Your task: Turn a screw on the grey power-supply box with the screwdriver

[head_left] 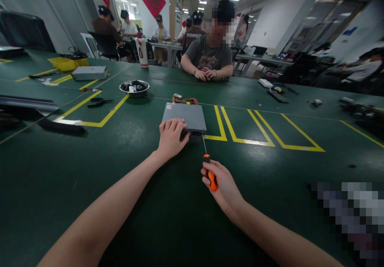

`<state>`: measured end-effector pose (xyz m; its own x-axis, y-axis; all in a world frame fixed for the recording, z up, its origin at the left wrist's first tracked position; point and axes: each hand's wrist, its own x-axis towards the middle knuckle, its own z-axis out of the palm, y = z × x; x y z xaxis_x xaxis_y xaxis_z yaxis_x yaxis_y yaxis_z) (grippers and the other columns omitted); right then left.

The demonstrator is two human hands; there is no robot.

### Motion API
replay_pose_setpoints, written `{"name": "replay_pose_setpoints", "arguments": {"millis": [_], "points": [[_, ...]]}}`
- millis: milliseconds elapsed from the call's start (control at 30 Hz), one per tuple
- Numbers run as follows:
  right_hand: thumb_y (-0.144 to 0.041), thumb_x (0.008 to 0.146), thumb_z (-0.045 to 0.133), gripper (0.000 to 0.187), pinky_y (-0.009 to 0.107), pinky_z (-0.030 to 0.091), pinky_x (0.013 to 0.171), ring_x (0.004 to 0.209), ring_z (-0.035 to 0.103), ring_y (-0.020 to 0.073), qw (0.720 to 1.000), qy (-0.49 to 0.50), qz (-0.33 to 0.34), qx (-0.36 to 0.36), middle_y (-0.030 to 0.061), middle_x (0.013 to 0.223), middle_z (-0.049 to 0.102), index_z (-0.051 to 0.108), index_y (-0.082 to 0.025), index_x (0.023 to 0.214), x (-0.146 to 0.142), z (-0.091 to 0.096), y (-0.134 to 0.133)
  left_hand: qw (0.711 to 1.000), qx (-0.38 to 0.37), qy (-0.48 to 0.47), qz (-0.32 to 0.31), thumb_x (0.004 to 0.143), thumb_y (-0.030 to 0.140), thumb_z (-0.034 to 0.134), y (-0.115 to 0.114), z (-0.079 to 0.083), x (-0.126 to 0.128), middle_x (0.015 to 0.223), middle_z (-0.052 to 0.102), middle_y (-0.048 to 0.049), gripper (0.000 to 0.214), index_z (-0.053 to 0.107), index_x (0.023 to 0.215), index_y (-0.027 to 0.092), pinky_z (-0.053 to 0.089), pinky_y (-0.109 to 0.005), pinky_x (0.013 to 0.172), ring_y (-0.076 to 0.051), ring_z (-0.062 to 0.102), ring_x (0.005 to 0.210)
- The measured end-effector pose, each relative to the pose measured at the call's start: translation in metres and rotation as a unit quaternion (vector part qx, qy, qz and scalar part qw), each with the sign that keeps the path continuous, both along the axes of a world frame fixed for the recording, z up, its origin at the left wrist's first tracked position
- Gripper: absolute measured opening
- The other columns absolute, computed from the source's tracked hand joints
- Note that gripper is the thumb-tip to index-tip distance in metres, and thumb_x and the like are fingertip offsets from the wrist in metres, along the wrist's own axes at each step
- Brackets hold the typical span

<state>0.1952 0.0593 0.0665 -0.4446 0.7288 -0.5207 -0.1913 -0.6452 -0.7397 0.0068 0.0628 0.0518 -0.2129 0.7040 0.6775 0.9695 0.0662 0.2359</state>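
A flat grey metal power supply unit lies on the green table, with a bundle of coloured wires coming out of its far side. My left hand grips its near left corner, thumb at the front face and fingers over the top. In my right hand is a screwdriver with an orange and black handle, the fingers wrapped round it. Its thin shaft points away from me, and the tip is at the near right corner of the unit. Whether the tip sits in a screw is too small to tell.
A steel bowl of dark small parts stands left of the unit. Further left are black pliers, a grey metal box and a yellow tray. A bottle stands at the back. Across the table sits a person.
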Motion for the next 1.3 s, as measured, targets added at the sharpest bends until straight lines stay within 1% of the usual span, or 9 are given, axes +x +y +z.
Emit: {"name": "replay_pose_setpoints", "arguments": {"millis": [200,367,500,600,700,833,1000,1167,1300], "points": [[-0.027,0.079,0.058,0.012,0.015,0.039,0.045,0.061,0.051,0.0072,1.0,-0.006,-0.006,-0.001,0.0016,0.077,0.055,0.059,-0.015,0.083,0.001,0.009,-0.002,1.0,-0.005,0.005,0.0,0.079,0.029,0.054,0.0,0.0,-0.001,0.115,0.056,-0.0038,0.017,0.051,0.094,0.023,0.028,-0.04,0.089,-0.023,0.046,0.108],[-0.028,0.083,0.052,0.017,0.015,0.037,0.041,0.054,0.047,0.0056,1.0,0.01,0.004,-0.029,0.0006,0.071,0.053,0.061,-0.015,0.088,0.001,0.006,0.001,1.0,-0.003,-0.001,-0.003,0.079,0.028,0.054,0.0,0.0,-0.001,0.115,0.056,-0.0046,0.017,0.051,0.095,0.022,0.028,-0.041,0.09,-0.023,0.045,0.109],[-0.028,0.077,0.06,0.016,0.016,0.036,0.041,0.058,0.049,0.0071,1.0,0.001,-0.005,-0.003,0.0012,0.075,0.054,0.058,-0.017,0.088,0.002,0.007,0.001,1.0,-0.004,-0.007,-0.007,0.079,0.028,0.054,0.0,0.0,-0.001,0.115,0.055,-0.0045,0.017,0.052,0.095,0.023,0.028,-0.042,0.09,-0.023,0.045,0.109],[-0.021,0.069,0.067,0.023,0.016,0.038,0.044,0.057,0.048,0.0064,0.999,-0.028,0.01,0.035,-0.0002,0.074,0.054,0.056,-0.018,0.089,0.003,0.01,-0.003,1.0,-0.007,-0.004,-0.005,0.079,0.028,0.054,0.0,0.001,-0.001,0.115,0.056,-0.0041,0.017,0.052,0.095,0.023,0.028,-0.041,0.09,-0.023,0.045,0.109],[-0.018,0.071,0.065,0.019,0.016,0.039,0.046,0.055,0.046,0.006,0.998,-0.051,0.005,0.046,-0.0008,0.071,0.053,0.055,-0.018,0.087,0.002,0.012,-0.005,1.0,-0.01,0.001,-0.003,0.079,0.028,0.054,0.0,0.001,-0.001,0.115,0.056,-0.0041,0.017,0.051,0.095,0.023,0.028,-0.041,0.09,-0.023,0.045,0.109],[-0.023,0.077,0.06,0.008,0.016,0.04,0.047,0.064,0.051,0.0085,0.999,-0.024,-0.017,0.034,0.0012,0.075,0.055,0.057,-0.017,0.082,0.001,0.013,-0.006,1.0,-0.004,0.004,-0.003,0.08,0.028,0.053,0.0,0.001,0.0,0.115,0.056,-0.0047,0.016,0.051,0.094,0.023,0.028,-0.041,0.09,-0.023,0.046,0.109],[-0.026,0.082,0.052,0.014,0.015,0.037,0.041,0.058,0.05,0.0077,1.0,-0.017,-0.007,-0.004,0.003,0.076,0.057,0.061,-0.015,0.087,0.0,0.011,-0.006,1.0,-0.003,0.001,-0.003,0.079,0.028,0.054,0.0,0.001,0.0,0.115,0.056,-0.0047,0.017,0.052,0.095,0.023,0.028,-0.041,0.09,-0.023,0.046,0.109],[-0.027,0.076,0.061,0.012,0.014,0.032,0.036,0.056,0.049,0.0071,1.0,0.008,-0.013,-0.005,0.0014,0.072,0.055,0.059,-0.017,0.082,0.002,0.002,-0.001,1.0,-0.007,-0.002,-0.006,0.08,0.028,0.053,-0.001,0.001,0.0,0.115,0.056,-0.0043,0.016,0.051,0.095,0.023,0.028,-0.041,0.091,-0.023,0.046,0.109],[-0.021,0.072,0.065,0.009,0.013,0.034,0.039,0.056,0.048,0.006,1.0,0.01,-0.01,-0.011,0.0003,0.072,0.054,0.058,-0.016,0.076,0.003,0.002,0.0,1.0,-0.009,-0.003,-0.008,0.079,0.027,0.054,-0.001,0.001,-0.001,0.115,0.056,-0.0041,0.017,0.051,0.096,0.024,0.028,-0.041,0.09,-0.023,0.045,0.11]]}}
